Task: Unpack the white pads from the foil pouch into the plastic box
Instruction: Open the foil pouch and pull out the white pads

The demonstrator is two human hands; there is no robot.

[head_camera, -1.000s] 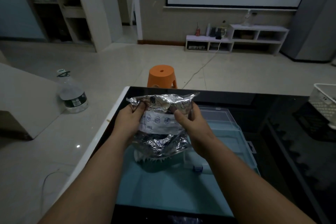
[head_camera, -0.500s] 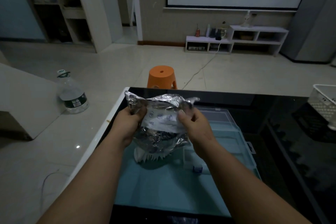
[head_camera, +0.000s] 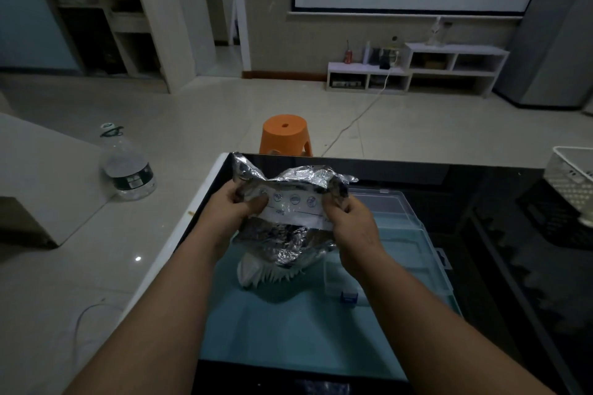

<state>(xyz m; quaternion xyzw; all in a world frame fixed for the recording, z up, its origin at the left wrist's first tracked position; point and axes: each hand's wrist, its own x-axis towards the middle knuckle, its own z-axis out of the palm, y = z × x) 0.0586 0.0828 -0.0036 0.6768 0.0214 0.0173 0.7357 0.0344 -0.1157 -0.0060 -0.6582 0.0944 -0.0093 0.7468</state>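
A crumpled silver foil pouch point(head_camera: 288, 234) with a white printed label hangs upside down over the pale blue plastic box point(head_camera: 288, 337). My left hand point(head_camera: 236, 208) grips the pouch's upper left part, and my right hand point(head_camera: 351, 218) grips its upper right part. A stack of white pads point(head_camera: 269, 272) sticks out of the pouch's lower mouth, just above the box floor. The box's clear lid point(head_camera: 382, 199) lies open behind the pouch.
The box sits on a black glass table point(head_camera: 500, 266) with a white left edge. A small blue-and-white item point(head_camera: 349, 297) lies inside the box at the right. A white basket point(head_camera: 574, 183) stands at the table's right; an orange stool point(head_camera: 284, 135) and a water bottle point(head_camera: 128, 167) are on the floor.
Both hands have pulled the pouch's top corners further apart, spreading and crumpling the foil. The white pads show further out of the lower mouth.
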